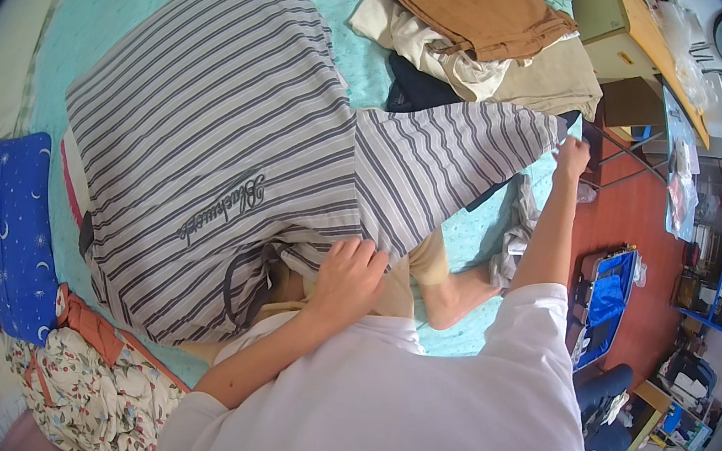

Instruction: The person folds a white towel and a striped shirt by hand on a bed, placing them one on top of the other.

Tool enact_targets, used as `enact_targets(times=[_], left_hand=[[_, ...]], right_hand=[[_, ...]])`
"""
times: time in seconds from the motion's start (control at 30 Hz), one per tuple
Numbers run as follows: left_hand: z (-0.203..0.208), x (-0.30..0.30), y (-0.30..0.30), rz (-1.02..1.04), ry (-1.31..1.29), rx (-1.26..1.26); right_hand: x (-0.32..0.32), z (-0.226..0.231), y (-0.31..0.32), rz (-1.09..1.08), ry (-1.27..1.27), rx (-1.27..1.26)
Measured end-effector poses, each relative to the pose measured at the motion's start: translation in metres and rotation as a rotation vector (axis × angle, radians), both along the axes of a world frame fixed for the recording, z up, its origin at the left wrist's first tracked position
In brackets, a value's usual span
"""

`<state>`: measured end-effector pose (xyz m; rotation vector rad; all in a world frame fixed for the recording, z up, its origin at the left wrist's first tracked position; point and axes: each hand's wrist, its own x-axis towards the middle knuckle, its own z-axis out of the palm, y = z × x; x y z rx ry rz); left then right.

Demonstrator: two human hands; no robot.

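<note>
A grey and white striped shirt (221, 104) with dark lettering lies spread over the bed, its collar close to my lap and its hem away to the far left. One sleeve (459, 152) stretches out to the right. My right hand (572, 156) is closed on the cuff end of that sleeve, arm extended. At the shoulder seam near the collar, my left hand (349, 277) has its fingers curled on the fabric, pinching it. The fingertips are partly hidden.
Folded trousers, brown ones (475, 6) on top, are piled at the back. A blue moon-patterned pillow (17, 233) and a floral cloth (93, 391) lie left. Crumpled grey clothing (519, 229) rests near my foot. An open suitcase (606, 301) stands on the floor at right.
</note>
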<state>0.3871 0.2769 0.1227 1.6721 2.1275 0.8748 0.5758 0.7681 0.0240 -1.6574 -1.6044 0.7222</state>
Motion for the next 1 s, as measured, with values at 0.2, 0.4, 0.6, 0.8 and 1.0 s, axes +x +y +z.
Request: enact_targets(times=[0.2,0.4,0.6,0.8,1.0], left_hand=[[0.004,-0.003,-0.002,0.001,0.048,-0.023],[0.005,-0.005,0.003,-0.032,-0.008,0.018],[0.003,0.005,-0.003,-0.027,-0.040,0.062],[-0.004,-0.001,-0.016,-0.051,-0.055,0.042],[-0.001,-0.006,-0.014,-0.064,-0.123,0.075]], right_hand=[[-0.001,-0.055,-0.027,-0.132,0.109,-0.364],[0.011,-0.030,0.004,-0.134,0.437,-0.521],[0.025,0.041,0.084,0.194,0.974,-0.462],[-0.189,0.161,0.024,0.430,1.132,-0.068],[-0.424,0.244,-0.126,0.745,0.847,-0.030]])
